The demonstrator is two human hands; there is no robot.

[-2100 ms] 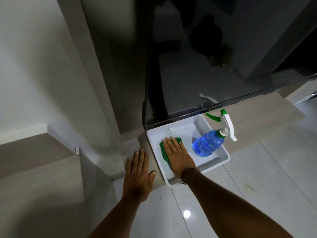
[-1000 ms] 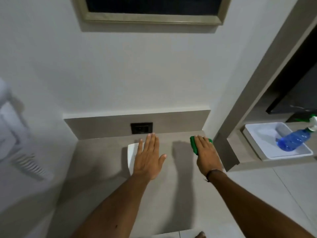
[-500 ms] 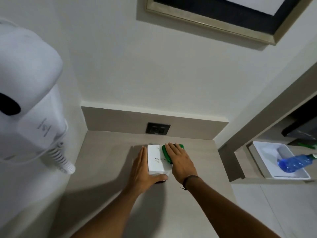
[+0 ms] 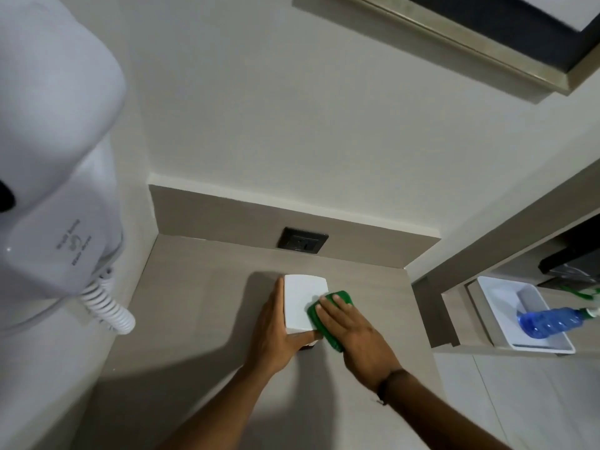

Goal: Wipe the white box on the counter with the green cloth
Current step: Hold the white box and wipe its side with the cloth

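Note:
A white box (image 4: 300, 298) stands on the grey-brown counter (image 4: 194, 306) in front of a black wall socket (image 4: 302, 244). My left hand (image 4: 276, 332) grips the box from its left side, thumb across its near edge. A folded green cloth (image 4: 328, 319) lies against the box's right side and top edge. My right hand (image 4: 352, 332) presses flat on the cloth, fingers pointing toward the box. Most of the cloth is hidden under that hand.
A white wall-mounted hair dryer (image 4: 55, 151) with a coiled cord (image 4: 107, 306) hangs at the left. On a lower shelf at the right sits a white tray (image 4: 493, 306) holding a blue spray bottle (image 4: 552, 321). A framed mirror (image 4: 487, 37) hangs above.
My hands came from the tray to the counter. The left hand closed around the box. The right hand brought the cloth onto the box and slid it a little nearer to me.

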